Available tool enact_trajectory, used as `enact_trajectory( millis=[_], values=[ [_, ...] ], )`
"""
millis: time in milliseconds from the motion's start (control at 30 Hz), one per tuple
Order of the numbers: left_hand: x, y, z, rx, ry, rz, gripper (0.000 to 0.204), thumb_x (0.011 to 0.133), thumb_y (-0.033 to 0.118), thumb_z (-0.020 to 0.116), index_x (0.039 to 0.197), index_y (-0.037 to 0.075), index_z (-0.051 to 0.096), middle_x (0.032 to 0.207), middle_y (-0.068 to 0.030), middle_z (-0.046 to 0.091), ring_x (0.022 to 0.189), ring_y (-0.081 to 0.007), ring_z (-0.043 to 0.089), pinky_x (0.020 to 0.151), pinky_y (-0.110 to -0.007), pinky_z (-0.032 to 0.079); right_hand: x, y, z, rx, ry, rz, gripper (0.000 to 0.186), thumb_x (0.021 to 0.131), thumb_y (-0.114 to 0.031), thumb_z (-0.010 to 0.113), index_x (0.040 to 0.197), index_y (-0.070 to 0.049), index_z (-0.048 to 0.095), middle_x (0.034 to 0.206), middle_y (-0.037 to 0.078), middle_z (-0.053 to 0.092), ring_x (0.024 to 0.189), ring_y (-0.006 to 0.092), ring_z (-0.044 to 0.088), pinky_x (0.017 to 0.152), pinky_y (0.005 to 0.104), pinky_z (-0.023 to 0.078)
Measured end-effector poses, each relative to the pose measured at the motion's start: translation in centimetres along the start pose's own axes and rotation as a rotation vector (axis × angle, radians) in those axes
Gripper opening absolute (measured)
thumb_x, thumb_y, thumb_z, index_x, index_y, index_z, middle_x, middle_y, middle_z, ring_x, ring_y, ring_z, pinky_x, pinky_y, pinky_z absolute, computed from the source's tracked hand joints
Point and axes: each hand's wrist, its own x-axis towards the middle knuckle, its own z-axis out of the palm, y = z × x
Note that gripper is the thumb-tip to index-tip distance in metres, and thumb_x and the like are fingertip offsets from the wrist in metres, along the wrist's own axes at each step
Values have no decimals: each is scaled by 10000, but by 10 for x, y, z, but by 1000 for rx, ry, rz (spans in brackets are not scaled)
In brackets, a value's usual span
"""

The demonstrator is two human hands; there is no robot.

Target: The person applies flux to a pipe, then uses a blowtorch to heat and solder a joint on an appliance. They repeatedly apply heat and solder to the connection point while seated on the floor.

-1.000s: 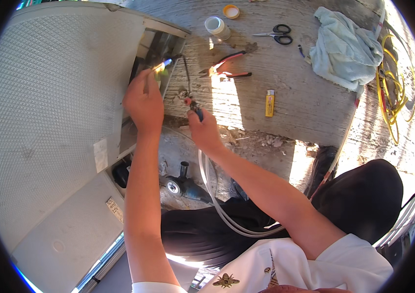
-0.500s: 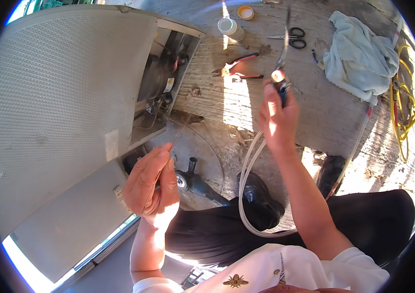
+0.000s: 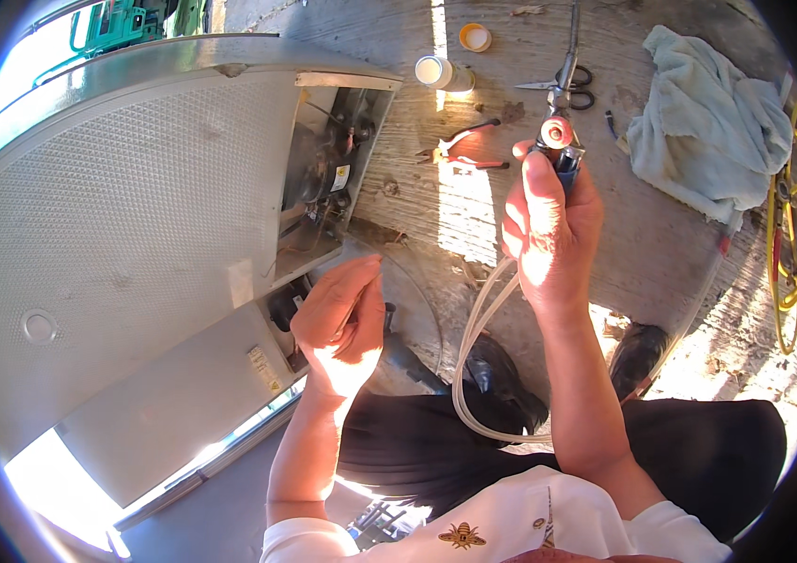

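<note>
My right hand [image 3: 553, 235] is wrapped round the handle of a gas torch [image 3: 558, 141]. Its metal neck points away toward the far edge, and a red knob faces up. Pale twin hoses [image 3: 470, 328] loop down from beneath this hand. My left hand [image 3: 340, 324] is closed with fingertips pinched together, beside the open compartment [image 3: 333, 178] of a grey appliance [image 3: 136, 188]. A thin rod showed in that pinch a moment ago; the fingers now mostly hide it. Pipes and a dark compressor with a pale label are visible inside the compartment.
Red-handled pliers [image 3: 464, 150], scissors [image 3: 582, 98], a white jar [image 3: 445, 73] and its orange-rimmed lid [image 3: 475, 38] lie on the concrete floor. To the right are a pale cloth [image 3: 708, 122] and a coiled yellow hose [image 3: 793, 235]. Dark shoes [image 3: 502, 375] stand below.
My left hand has moved right and slightly up in view, and its rod no longer shows clearly. My right hand has shifted slightly right, its torch now less blurred. The view has shifted too.
</note>
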Motion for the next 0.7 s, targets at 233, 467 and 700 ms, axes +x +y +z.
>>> enact_trajectory(
  millis=[233, 467, 700],
  values=[
    [14, 8, 11, -27, -11, -57, 250, 856, -161, 660, 1071, -51, 722, 1000, -141, 734, 759, -79, 627, 629, -181, 471, 11, -3, 3, -36, 46, 15, 304, 1016, -303, 664, 1196, -63, 618, 703, -79, 450, 549, 3, 357, 455, 204, 257],
    [21, 1, 11, -36, -27, -72, 228, 880, -136, 659, 1069, -33, 732, 951, -83, 729, 701, -34, 562, 590, -167, 412, 12, -6, 3, -122, -73, -16, 502, 1050, -489, 539, 1290, -49, 566, 714, -68, 423, 579, 15, 348, 487, 194, 264],
    [19, -3, 11, -62, -46, -137, 202, 889, -119, 671, 1060, -31, 733, 960, -68, 710, 674, -19, 556, 554, -162, 400, 15, -3, 9, -147, -5, -50, 397, 1054, -392, 577, 1276, -62, 569, 665, -71, 415, 526, 7, 333, 452, 193, 238]
  ],
)
